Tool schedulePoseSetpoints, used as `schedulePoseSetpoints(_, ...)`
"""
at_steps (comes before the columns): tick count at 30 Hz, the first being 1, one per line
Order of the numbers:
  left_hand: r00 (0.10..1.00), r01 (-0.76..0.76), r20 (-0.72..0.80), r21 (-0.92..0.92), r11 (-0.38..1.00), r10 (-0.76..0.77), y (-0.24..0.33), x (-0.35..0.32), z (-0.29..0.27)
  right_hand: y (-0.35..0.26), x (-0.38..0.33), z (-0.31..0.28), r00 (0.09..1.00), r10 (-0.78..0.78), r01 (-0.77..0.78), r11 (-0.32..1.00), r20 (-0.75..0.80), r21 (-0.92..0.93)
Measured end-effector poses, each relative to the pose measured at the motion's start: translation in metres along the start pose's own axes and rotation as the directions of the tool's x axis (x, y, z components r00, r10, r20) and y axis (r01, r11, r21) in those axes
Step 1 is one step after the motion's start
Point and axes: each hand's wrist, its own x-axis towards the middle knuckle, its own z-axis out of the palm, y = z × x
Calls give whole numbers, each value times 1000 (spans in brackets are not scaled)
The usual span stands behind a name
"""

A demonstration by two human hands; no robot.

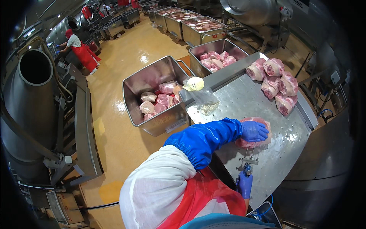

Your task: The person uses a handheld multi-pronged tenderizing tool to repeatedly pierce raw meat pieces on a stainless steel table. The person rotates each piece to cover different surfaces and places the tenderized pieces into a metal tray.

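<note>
On the metal table (284, 152) lies a piece of raw meat (268, 142) with pale fat and pink flesh. My left hand (254, 131), in a purple-blue glove and blue sleeve, lies flat on top of it, fingers stretched out. My right hand (244, 184), gloved too, closes around the handle of a needle injector (249, 161). Its several thin needles reach the near side of the meat; how deep they go is hidden. At the table's far right corner several meat pieces (271, 86) are heaped together.
Left of the table stands a metal bin (131, 91) partly filled with meat; another bin (238, 47) is behind it. A clear plastic bag (204, 100) and a yellowish round thing (193, 84) lie at the table's left edge. A co-worker in a red apron (84, 55) stands far left.
</note>
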Motion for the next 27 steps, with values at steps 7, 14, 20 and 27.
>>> schedulePoseSetpoints(7,983,-70,-168,59,996,79,-2,-2,4,-4,-1,-6,999,30,-30,999,16,-20)
schedulePoseSetpoints(14,996,-60,-64,32,998,62,0,5,-4,-8,-3,-12,960,-277,223,853,-47,-471)
schedulePoseSetpoints(20,982,49,173,121,991,-70,-12,26,-13,-31,-49,-5,998,-45,44,999,-52,-18)
schedulePoseSetpoints(27,747,354,632,-114,928,-207,-61,61,6,30,-142,-55,980,7,-25,996,-199,-89)
